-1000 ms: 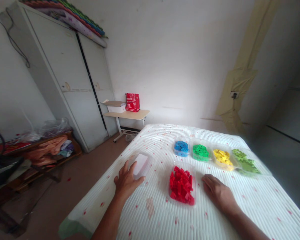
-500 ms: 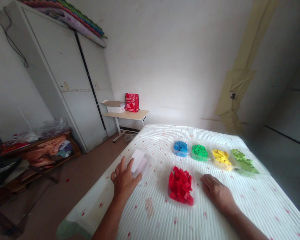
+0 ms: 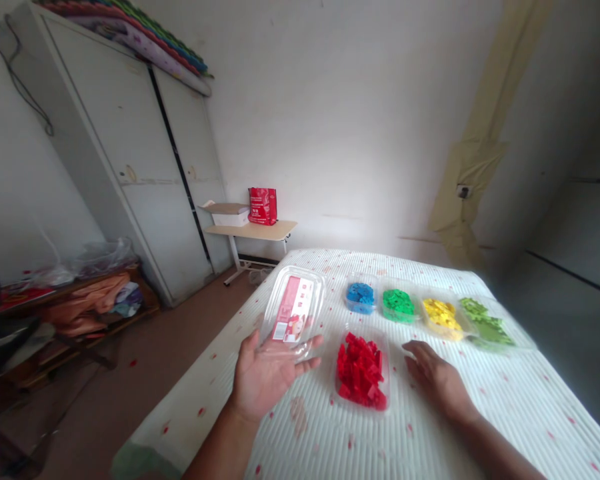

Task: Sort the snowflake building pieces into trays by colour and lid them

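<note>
My left hand (image 3: 267,375) is turned palm up and holds a clear plastic lid (image 3: 294,309) with a red and white label, lifted off the table and tilted upward. My right hand (image 3: 437,381) lies flat on the white spotted table cover (image 3: 480,427), fingers stretched out, just right of an open clear tray of red bricks (image 3: 361,369). Behind the red tray, a row of trays holds blue bricks (image 3: 361,295), green bricks (image 3: 400,303), yellow bricks (image 3: 441,316) and light green bricks (image 3: 487,323).
A grey wardrobe (image 3: 130,153) with folded bedding on top stands at the left. A small side table (image 3: 253,232) by the wall carries a red bag (image 3: 263,205) and a box. A low shelf (image 3: 80,300) with cloth and bags sits at far left.
My left hand has picked the lid up off the table and turned it over, so the labelled side now faces me. My right hand has stayed put.
</note>
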Tool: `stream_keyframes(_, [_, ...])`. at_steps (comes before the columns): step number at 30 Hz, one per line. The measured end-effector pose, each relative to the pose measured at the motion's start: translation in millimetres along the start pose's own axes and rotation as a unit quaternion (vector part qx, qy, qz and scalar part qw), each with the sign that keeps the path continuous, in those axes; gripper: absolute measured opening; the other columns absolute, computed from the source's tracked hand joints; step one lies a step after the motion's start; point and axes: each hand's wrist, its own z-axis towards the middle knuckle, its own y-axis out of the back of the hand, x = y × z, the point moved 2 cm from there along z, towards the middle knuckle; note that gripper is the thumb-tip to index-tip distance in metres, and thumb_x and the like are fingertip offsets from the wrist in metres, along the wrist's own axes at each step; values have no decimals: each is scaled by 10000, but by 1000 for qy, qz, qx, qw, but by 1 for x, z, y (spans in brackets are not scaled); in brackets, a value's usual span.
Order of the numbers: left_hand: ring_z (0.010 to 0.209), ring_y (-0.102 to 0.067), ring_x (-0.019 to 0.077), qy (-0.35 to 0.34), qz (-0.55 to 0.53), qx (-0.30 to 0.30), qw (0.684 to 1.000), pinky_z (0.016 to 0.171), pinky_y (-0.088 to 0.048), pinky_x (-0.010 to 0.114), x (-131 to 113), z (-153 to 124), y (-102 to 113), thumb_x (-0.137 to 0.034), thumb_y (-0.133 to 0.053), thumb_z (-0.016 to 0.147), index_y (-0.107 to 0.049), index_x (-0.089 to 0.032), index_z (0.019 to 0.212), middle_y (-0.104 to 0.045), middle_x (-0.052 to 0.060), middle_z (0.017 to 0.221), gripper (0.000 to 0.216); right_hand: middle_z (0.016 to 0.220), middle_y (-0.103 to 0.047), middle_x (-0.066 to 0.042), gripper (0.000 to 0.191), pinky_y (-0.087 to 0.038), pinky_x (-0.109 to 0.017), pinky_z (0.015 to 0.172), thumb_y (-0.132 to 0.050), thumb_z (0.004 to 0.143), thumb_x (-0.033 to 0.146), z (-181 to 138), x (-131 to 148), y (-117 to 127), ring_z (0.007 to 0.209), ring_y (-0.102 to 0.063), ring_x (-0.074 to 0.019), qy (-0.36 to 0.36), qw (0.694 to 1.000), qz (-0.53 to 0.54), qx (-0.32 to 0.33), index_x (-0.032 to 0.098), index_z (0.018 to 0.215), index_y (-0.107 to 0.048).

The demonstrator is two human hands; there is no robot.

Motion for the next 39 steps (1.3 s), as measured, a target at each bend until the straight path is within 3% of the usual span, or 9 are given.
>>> stream_keyframes(8, [1126, -481, 393, 94, -196, 159, 963, 809, -397, 530, 11, -7, -33, -775, -91, 708, -459, -146, 1278, -496, 183, 1274, 926, 936, -656, -58, 367, -503, -247, 590, -411, 863, 450, 56, 82, 45, 616, -580, -118, -76, 962, 256, -58, 186, 1068, -562])
stream_keyframes(12, [984, -578, 329, 120, -228, 177, 950, 737, -435, 445, 20, -11, -44, -703, -207, 757, -492, -164, 1225, -601, 168, 1102, 769, 775, -618, -25, 410, -470, -231, 516, -473, 833, 439, 73, 114, 53, 545, -515, -99, -63, 933, 352, -37, 167, 1133, -534])
stream_keyframes(17, [565, -562, 158, 72, -39, 30, 996, 515, -386, 252, 32, -3, -48, -515, -467, 769, -578, -139, 1007, -604, 44, 655, 459, 579, -534, 16, 345, -416, -233, 477, -448, 826, 390, 75, 102, 37, 461, -446, -92, -85, 943, 322, -13, 143, 1013, -601])
stream_keyframes(20, [432, -419, 92, 39, 126, -34, 991, 445, -299, 215, 35, 7, -47, -473, -518, 739, -595, -144, 865, -484, -30, 520, 361, 601, -579, -4, 319, -417, -241, 505, -413, 830, 360, 71, 84, 22, 482, -492, -109, -106, 957, 271, 5, 148, 963, -611])
stream_keyframes(23, [488, -426, 95, 2, 288, -67, 955, 493, -306, 219, 36, 17, -45, -409, -525, 726, -600, -165, 751, -492, -30, 549, 256, 623, -620, -12, 289, -422, -245, 554, -401, 831, 344, 67, 71, 10, 541, -553, -133, -115, 973, 197, 21, 176, 918, -618])
stream_keyframes(26, [580, -484, 114, -27, 463, -99, 880, 558, -301, 228, 37, 25, -46, -355, -499, 747, -595, -174, 655, -547, -9, 589, 224, 703, -669, -25, 268, -422, -247, 582, -413, 825, 330, 66, 62, 1, 609, -600, -151, -136, 983, 122, 34, 207, 904, -638])
stream_keyframes(31, [638, -538, 135, -22, 599, -104, 793, 576, -274, 249, 40, 30, -51, -364, -451, 792, -593, -180, 680, -622, 24, 686, 258, 852, -687, -60, 277, -442, -249, 678, -419, 827, 288, 68, 50, -12, 773, -634, -169, -119, 989, 73, 43, 201, 869, -679])
stream_keyframes(34, [663, -554, 147, -7, 616, -92, 782, 578, -268, 252, 44, 29, -51, -383, -433, 808, -593, -184, 691, -632, 32, 697, 281, 838, -669, -60, 270, -441, -243, 662, -436, 825, 276, 70, 45, -17, 742, -628, -159, -115, 991, 45, 46, 203, 849, -695])
stream_keyframes(39, [650, -543, 141, 12, 597, -84, 798, 570, -256, 244, 53, 29, -47, -400, -436, 806, -585, -187, 667, -629, 27, 674, 295, 881, -655, -56, 219, -435, -237, 643, -491, 796, 271, 71, 41, -20, 734, -619, -148, -128, 990, 35, 48, 223, 829, -702])
